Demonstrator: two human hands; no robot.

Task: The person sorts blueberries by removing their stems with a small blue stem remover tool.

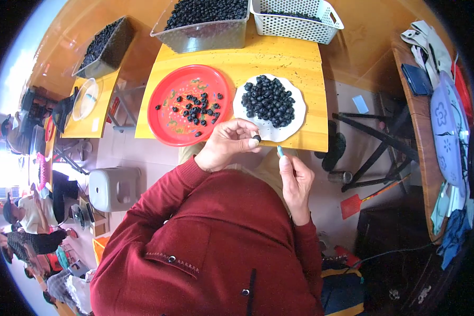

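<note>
head view: my left hand pinches one small dark round berry between thumb and fingertips, so that grip is narrow and closed on the fruit. the berry sits just off the near rim of the white scalloped plate, which is heaped with the same dark berries. my right hand is curled around a thin light-blue tool, held upright with its tip just below the berry and not quite touching it; that grip is tight on the handle. left of the white plate lies a round red plastic plate with a scatter of berries, and both plates rest on a small yellow wooden table. beyond the white plate, at the far edge of the table, stand a clear plastic tub full of berries and a white perforated basket. further left of the red plate is a second yellow table with another tub.

to work the berry well, i judge i should keep the pinch light so the skin doesn't crush, turn the berry's end toward the tool, and bring the tip in slowly and straight. keeping both hands close over the table's near edge should catch anything that drops.
</note>
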